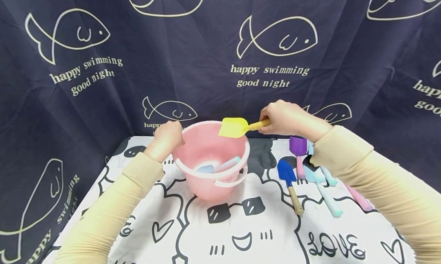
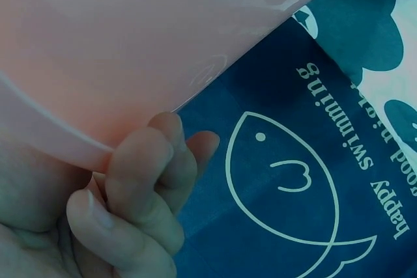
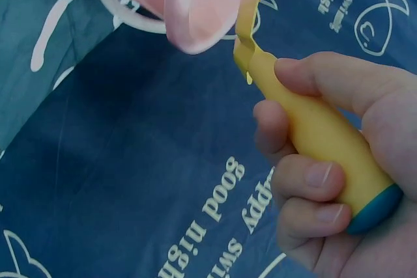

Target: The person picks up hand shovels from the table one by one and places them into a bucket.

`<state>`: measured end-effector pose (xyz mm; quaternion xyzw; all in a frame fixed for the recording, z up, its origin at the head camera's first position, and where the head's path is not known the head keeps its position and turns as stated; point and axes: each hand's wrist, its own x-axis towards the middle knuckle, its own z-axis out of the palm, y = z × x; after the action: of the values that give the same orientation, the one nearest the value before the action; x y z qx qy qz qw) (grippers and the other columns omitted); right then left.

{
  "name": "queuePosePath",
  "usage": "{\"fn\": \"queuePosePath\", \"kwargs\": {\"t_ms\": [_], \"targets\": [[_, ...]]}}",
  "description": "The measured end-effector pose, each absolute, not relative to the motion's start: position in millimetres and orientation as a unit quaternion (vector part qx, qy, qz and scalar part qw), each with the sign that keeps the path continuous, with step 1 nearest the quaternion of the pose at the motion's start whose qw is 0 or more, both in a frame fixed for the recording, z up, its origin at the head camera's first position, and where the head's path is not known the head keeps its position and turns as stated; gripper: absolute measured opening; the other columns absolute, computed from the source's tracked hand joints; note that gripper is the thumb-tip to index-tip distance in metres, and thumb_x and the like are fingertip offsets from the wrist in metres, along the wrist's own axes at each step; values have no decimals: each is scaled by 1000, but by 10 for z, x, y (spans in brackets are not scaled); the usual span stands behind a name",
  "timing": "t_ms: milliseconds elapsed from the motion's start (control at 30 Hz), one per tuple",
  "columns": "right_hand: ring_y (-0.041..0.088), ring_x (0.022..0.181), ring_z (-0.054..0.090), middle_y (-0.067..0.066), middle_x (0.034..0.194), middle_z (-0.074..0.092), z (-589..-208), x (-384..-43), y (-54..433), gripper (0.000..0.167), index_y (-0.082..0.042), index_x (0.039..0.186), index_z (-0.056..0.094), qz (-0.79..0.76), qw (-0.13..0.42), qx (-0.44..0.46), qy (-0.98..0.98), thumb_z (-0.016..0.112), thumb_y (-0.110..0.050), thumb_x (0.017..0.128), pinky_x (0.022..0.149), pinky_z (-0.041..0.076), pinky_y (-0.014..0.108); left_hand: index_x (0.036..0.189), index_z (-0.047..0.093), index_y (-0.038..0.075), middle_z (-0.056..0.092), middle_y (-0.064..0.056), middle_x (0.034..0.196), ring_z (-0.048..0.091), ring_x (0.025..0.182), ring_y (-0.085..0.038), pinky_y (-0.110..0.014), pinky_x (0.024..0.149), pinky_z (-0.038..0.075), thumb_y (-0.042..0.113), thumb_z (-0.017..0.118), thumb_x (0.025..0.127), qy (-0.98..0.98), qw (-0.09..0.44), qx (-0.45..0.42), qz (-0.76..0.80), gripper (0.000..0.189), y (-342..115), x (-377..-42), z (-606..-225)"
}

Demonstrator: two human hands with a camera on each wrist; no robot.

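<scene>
A pink bucket (image 1: 210, 187) stands on the cloth-covered table, its white handle (image 1: 232, 182) hanging down at the front right. My left hand (image 1: 169, 137) grips the bucket's left rim, and in the left wrist view its fingers (image 2: 140, 167) curl over the edge. Curled round the yellow handle of a toy shovel (image 1: 234, 127), my right hand (image 1: 280, 116) holds it up; the blade is over the bucket's right rim. The right wrist view shows the handle's teal end (image 3: 378, 209). Inside the bucket lies a toy tool with a light blue blade (image 1: 205, 169).
Right of the bucket lie a blue shovel (image 1: 286, 171), a purple shovel (image 1: 298, 145), a light blue tool (image 1: 329, 200) and a pink handle (image 1: 360, 198), partly hidden under the right forearm. A dark fish-print curtain (image 1: 213, 64) hangs behind the table.
</scene>
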<state>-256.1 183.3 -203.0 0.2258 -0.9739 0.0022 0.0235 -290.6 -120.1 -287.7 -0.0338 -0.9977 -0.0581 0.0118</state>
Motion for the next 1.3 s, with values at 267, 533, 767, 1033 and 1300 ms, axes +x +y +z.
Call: {"fn": "queuePosePath", "kwargs": {"t_ms": [267, 533, 767, 1033, 1300], "targets": [[19, 65, 54, 1, 73, 64, -2182, -2540, 1677, 21, -12, 88, 73, 9, 17, 242, -970, 77, -28, 75, 61, 50, 34, 100, 67, -3, 68, -22, 95, 67, 84, -35, -50, 66, 54, 21, 73, 74, -998, 11, -34, -57, 36, -1204, -2908, -2892], [17, 62, 55, -2, 71, 64, -2308, -2531, 1509, 17, -14, 84, 74, 3, 15, 268, -963, 78, -27, 73, 61, 51, 34, 101, 67, -2, 67, -22, 99, 66, 88, -37, -51, 69, 53, 21, 74, 74, -998, 11, -26, -59, 36, -1229, -2903, -2904], [15, 65, 56, -4, 74, 64, -2405, -2531, 1380, 14, -16, 85, 74, 9, -6, 288, -958, 78, -24, 73, 64, 51, 33, 97, 68, -3, 67, -25, 97, 66, 86, -39, -53, 66, 53, 21, 74, 72, -997, 28, -35, -61, 35, -1249, -2896, -2906], [14, 62, 55, -8, 68, 63, -2555, -2520, 1229, 17, -19, 80, 74, 14, -16, 308, -951, 80, -32, 72, 62, 49, 31, 100, 68, -2, 67, -23, 98, 66, 88, -39, -53, 69, 53, 22, 75, 73, -998, 17, -29, -62, 37, -1246, -2924, -2917], [17, 63, 55, -9, 69, 62, -2670, -2543, 1106, 12, -19, 75, 72, -10, -25, 317, -948, 77, -29, 71, 63, 48, 33, 103, 67, -1, 68, -22, 99, 66, 87, -38, -52, 70, 53, 22, 75, 74, -998, 12, -28, -58, 38, -1221, -2937, -2907]]}}
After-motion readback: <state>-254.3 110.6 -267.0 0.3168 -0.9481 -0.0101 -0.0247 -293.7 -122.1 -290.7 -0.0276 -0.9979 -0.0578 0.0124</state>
